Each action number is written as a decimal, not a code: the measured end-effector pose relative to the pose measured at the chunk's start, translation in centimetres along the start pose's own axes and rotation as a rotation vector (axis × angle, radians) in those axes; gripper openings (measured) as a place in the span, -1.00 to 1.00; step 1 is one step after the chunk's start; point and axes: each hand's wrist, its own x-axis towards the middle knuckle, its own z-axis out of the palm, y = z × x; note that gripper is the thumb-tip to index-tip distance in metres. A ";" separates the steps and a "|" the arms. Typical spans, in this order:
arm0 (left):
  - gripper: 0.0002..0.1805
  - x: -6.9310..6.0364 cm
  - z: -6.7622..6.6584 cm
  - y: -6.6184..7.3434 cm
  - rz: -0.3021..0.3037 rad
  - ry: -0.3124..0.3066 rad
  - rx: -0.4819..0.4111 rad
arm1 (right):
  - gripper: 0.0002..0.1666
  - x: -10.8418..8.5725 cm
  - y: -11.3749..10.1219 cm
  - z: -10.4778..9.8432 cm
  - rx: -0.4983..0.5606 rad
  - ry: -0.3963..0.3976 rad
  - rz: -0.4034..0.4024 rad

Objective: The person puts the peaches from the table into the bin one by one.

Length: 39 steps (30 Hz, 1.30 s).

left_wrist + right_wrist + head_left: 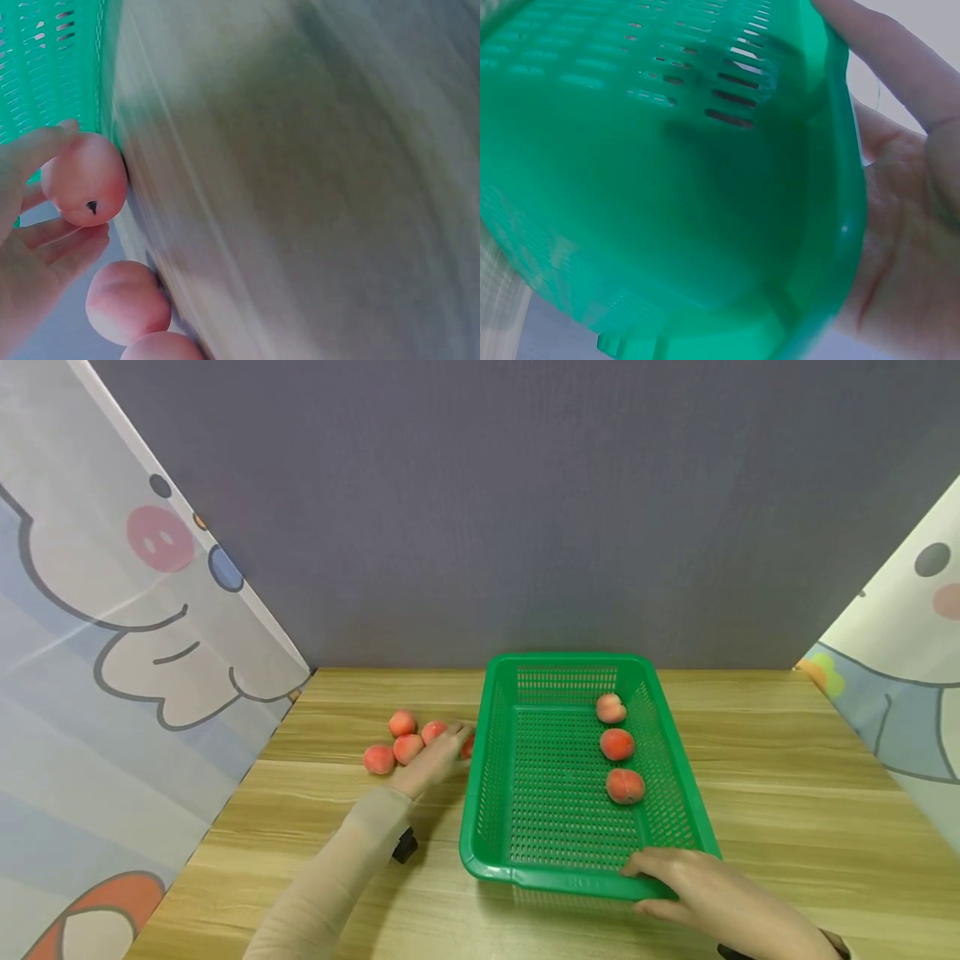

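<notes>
A green plastic basket stands on the wooden table, with three peaches in a column along its right side, one of them a red peach. Just outside its left wall, my left hand has its thumb and fingers around a peach, mostly hidden in the head view. Several more peaches lie left of that hand, among them one peach. My right hand grips the basket's near right corner, fingers over the rim.
A grey wall rises behind the table. Cartoon-printed sheets flank it on both sides. A small black object shows beside the left forearm.
</notes>
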 end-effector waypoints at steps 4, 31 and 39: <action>-0.72 0.4 0.4 0.1 -0.008 0.056 -0.335 | -0.73 0.0 -0.1 0.0 -0.002 -0.006 0.007; -0.61 0.5 -0.1 -0.7 0.000 0.133 -0.597 | -0.73 0.0 -0.1 0.0 0.000 0.000 0.002; -0.58 0.2 -0.9 -1.4 0.053 0.197 -0.552 | -0.75 0.0 -0.1 0.1 -0.008 0.017 -0.007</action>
